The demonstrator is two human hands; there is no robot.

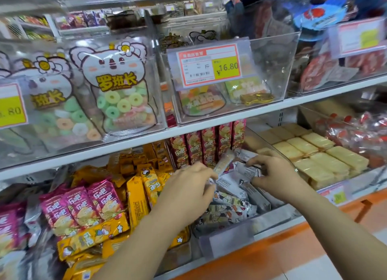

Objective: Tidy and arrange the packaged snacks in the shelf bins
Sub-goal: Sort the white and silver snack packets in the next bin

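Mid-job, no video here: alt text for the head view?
A person's right grip pinches a white packet in a lower-shelf bin, the left grip reaching in beside it. Yellow packs and pink packs lie left of it; candy bags stand above.

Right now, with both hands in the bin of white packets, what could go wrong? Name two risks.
1. The slim pale packet stands tilted between the left hand and the right hand, which grips a white packet. A nudge could knock it into the upright red packets behind.
2. The yellow packets lie loosely heaped beside the left forearm, which might sweep some off the heap.
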